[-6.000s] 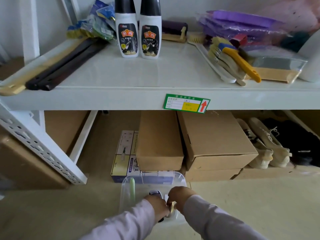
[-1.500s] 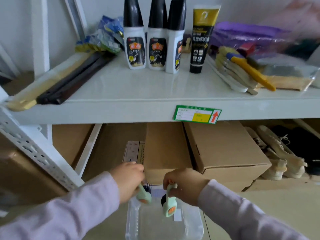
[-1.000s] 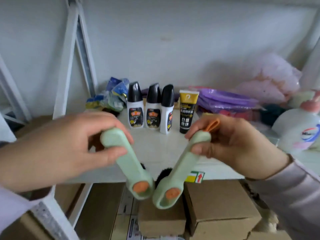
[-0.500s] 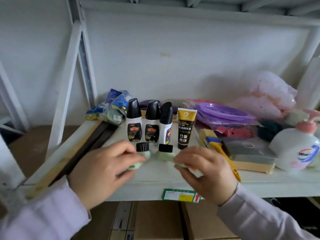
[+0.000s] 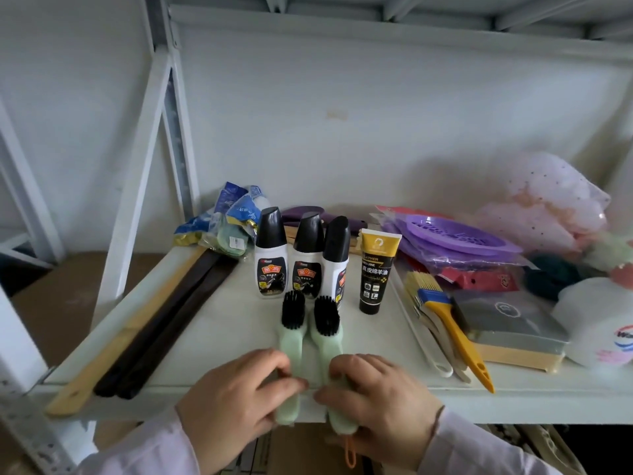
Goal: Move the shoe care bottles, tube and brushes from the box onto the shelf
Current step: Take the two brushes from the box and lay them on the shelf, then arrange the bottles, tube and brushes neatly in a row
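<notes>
Two pale green brushes with black bristles lie side by side on the white shelf (image 5: 205, 341), bristles up and pointing toward the wall. My left hand (image 5: 239, 402) grips the handle of the left brush (image 5: 291, 334). The right brush (image 5: 327, 332) has its handle in my right hand (image 5: 380, 402), and an orange loop hangs from its end. Both handles stick out over the shelf's front edge. Behind the brushes stand three white shoe care bottles (image 5: 306, 258) with black caps and a black and yellow tube (image 5: 375, 269). The box is out of view.
Long wooden and dark shoehorns (image 5: 164, 317) lie along the shelf's left side. Foil packets (image 5: 222, 222) sit at the back left. To the right are a yellow-handled brush (image 5: 452, 327), a grey boxed item (image 5: 510, 323), purple plastic goods (image 5: 455, 234) and a white pump bottle (image 5: 603, 327).
Both hands have laid the two green brushes down flat on the shelf in front of the bottles; half a second ago the brush heads were just reaching the shelf.
</notes>
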`<act>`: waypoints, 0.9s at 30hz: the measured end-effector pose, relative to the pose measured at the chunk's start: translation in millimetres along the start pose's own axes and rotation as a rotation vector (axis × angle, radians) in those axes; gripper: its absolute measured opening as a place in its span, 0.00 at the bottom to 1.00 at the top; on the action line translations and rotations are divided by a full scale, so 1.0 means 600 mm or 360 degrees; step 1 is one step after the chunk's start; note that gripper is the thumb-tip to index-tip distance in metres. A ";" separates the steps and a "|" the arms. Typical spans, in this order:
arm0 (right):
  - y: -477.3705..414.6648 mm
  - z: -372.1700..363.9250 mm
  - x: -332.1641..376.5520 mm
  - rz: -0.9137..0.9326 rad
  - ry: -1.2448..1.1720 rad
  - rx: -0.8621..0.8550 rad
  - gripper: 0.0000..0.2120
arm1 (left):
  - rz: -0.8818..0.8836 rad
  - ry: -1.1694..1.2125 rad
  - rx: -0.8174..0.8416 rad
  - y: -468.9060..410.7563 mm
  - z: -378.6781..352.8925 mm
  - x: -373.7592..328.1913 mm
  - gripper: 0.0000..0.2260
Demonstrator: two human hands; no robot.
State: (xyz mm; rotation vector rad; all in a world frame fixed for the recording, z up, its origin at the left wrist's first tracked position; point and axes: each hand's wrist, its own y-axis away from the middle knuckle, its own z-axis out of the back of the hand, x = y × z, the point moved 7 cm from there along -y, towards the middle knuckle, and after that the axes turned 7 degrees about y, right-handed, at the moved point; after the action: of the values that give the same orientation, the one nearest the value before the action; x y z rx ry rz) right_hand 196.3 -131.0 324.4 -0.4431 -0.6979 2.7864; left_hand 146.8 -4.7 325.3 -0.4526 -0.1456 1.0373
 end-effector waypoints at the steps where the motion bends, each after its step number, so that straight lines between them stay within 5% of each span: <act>1: -0.001 0.001 -0.003 0.0011 0.0006 0.0035 0.24 | -0.0010 0.0012 0.0018 0.000 0.001 0.002 0.22; 8: 0.007 0.050 -0.058 -0.0073 -0.0062 0.0218 0.27 | 0.0157 0.0122 0.0182 0.010 0.056 0.035 0.28; 17: -0.117 0.125 -0.169 -0.0453 0.0009 -0.0117 0.15 | 0.0424 0.0189 -0.0467 -0.113 0.174 0.134 0.15; 20: -0.180 0.152 -0.195 -0.0573 0.0032 -0.0244 0.15 | 0.0644 0.0261 -0.0565 -0.160 0.203 0.171 0.18; 27: -0.301 0.088 -0.208 -0.0714 0.0013 0.0646 0.20 | 0.0969 0.0216 0.0020 -0.228 0.188 0.228 0.23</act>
State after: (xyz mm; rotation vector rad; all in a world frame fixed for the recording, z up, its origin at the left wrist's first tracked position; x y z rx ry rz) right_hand 321.2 -34.5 486.1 -0.1870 -0.1817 2.4046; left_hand 288.8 87.0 472.2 -0.5707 0.1306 1.5965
